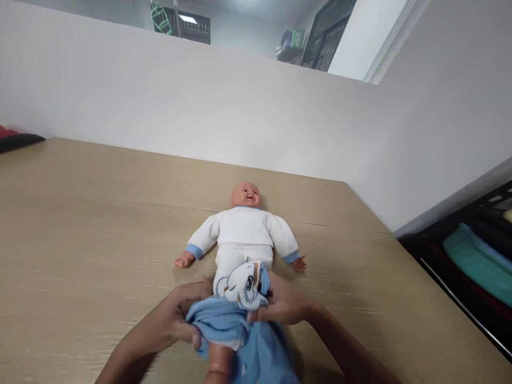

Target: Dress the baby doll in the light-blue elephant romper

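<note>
Doll (245, 226), supine at frame centre, legs toward you. Blue terry trousers (264, 349), lower centre, bunched about one leg; your left hand (180, 309) and right hand (287, 301) clamped either side, presumably controlling the gathers.

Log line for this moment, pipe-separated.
left hand: grips blue garment | right hand: grips garment beside face patch | doll: face up on table, white top, bare leg protruding from garment

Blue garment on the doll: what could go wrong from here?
The blue garment, bunched in the left hand, might snag around the bare leg. Its face patch is creased beside the right hand, so the cloth could twist. A hard tug might slide the doll along the table.
</note>
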{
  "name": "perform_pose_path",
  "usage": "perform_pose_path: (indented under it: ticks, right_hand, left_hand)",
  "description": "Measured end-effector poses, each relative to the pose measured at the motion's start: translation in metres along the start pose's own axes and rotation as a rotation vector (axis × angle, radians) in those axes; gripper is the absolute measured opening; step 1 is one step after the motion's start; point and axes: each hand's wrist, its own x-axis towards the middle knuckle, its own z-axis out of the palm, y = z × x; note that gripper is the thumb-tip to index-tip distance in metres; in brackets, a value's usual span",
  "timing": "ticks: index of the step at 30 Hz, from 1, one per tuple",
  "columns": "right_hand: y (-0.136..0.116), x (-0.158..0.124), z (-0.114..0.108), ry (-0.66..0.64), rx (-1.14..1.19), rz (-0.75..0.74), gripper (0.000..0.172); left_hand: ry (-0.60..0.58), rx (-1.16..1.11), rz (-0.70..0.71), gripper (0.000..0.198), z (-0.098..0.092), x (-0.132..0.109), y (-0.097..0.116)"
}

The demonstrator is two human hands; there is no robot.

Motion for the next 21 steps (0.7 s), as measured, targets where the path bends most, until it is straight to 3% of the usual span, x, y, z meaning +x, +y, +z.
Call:
perform_pose_path:
  ticks: [2, 6, 11, 14, 18, 21]
  right_hand:
    - [0.002, -0.007, 0.0, 0.057, -0.028, 0.0, 0.05]
    - [0.004, -0.026, 0.0, 0.105, -0.069, 0.002, 0.041]
    - [-0.008, -0.049, -0.004, 0.105, -0.171, 0.118, 0.042]
    - [-0.018, -0.056, -0.001, 0.159, -0.173, 0.138, 0.04]
    - [-0.019, -0.056, 0.007, 0.319, -0.056, 0.075, 0.036]
    - [-0.015, -0.049, 0.013, 0.374, 0.077, 0.021, 0.035]
  left_hand:
    - [0.078, -0.103, -0.041, 0.075, 0.001, -0.006, -0.004]
    - [0.254, -0.239, -0.117, 0.044, 0.005, -0.013, -0.007]
    - [0.389, -0.289, -0.075, 0.039, 0.005, -0.009, 0.0]
    - [0.377, -0.232, -0.063, 0.039, 0.005, -0.007, 0.005]
    - [0.312, 0.05, -0.141, 0.04, 0.009, -0.006, 0.017]
    - [0.264, 0.198, -0.127, 0.058, 0.02, 0.0, 0.036]
